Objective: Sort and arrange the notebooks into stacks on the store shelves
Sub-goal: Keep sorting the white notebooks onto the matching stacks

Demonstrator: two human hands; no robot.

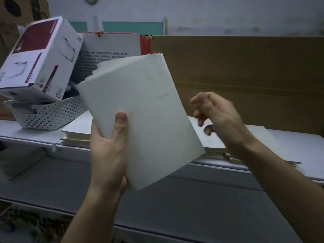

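Head view: the left hand (108, 151) grips a bundle of notebooks (136, 111) at its lower left corner, thumb pressed on the front cover and fingers behind. The pale covers tilt up toward the camera, probably so the fanned top edges can be squared before stacking. The right hand (215, 113) holds nothing; its fingers are loosely curled and blurred, just beside the bundle's right edge, placed, I judge, to steady or take it. Both forearms reach forward over the shelf (26, 135). Behind the bundle, low stacks (77, 135) of similar notebooks lie flat on that shelf, in front of cardboard (245, 67). A basket (52, 113) with a box (40, 55) leaning on it crowds the left end.
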